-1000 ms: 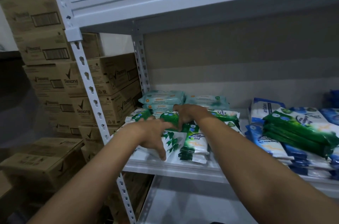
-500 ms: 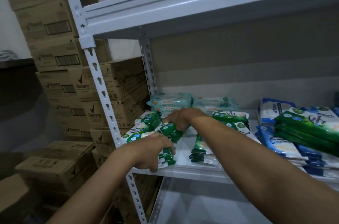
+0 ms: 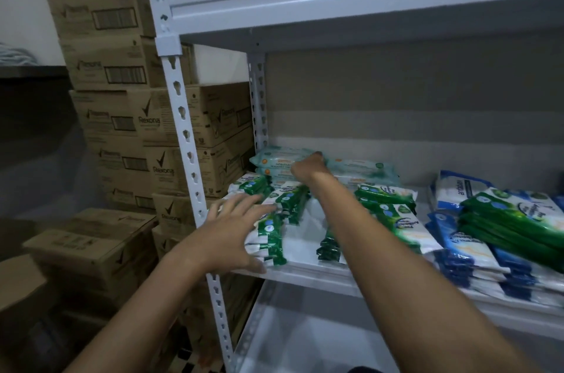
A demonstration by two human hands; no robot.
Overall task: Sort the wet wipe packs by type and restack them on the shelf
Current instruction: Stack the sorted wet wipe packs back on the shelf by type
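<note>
Two bare hands work one white metal shelf (image 3: 305, 276), head view only. Left hand (image 3: 227, 237): fingers spread and straight, holding nothing, at the near side of a leaning row of green-and-white wet wipe packs (image 3: 271, 229) at the shelf's left front. Right hand (image 3: 308, 168): reached to the back, resting on pale teal wet wipe packs (image 3: 360, 166) stacked against the rear wall; whether its fingers grip one I cannot tell. Further green-and-white packs (image 3: 387, 204) lie centre; a mixed pile of blue-and-white packs (image 3: 457, 247) under green ones sits right. Brown cardboard cartons (image 3: 128, 122) stand left of the upright. Advice: steady the leaning row with the flat left palm while drawing teal packs forward, keeping types separate.
</note>
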